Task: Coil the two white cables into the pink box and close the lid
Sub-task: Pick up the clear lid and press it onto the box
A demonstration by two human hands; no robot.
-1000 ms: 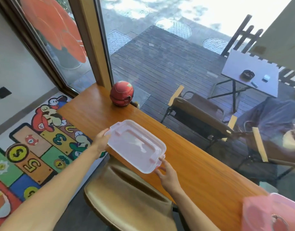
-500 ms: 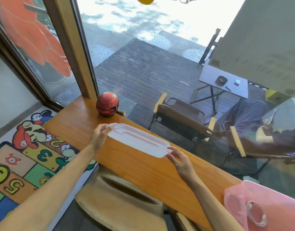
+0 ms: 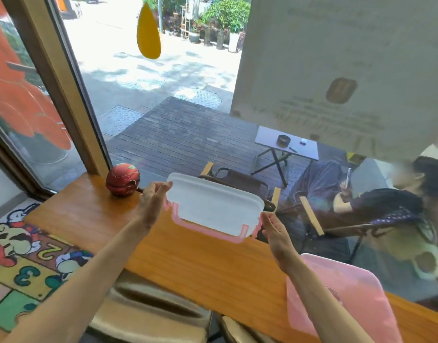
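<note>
Both hands hold the lid (image 3: 213, 209) in the air above the wooden counter (image 3: 188, 263) — the left hand (image 3: 152, 203) closed on its left end, the right hand (image 3: 275, 231) pinching its right end by the pink clips. The pink box (image 3: 341, 293) sits open at the lower right, well apart from the lid. Its contents are too blurred to confirm both cables. Remaining, by judgement — seat and latch the lid.
</note>
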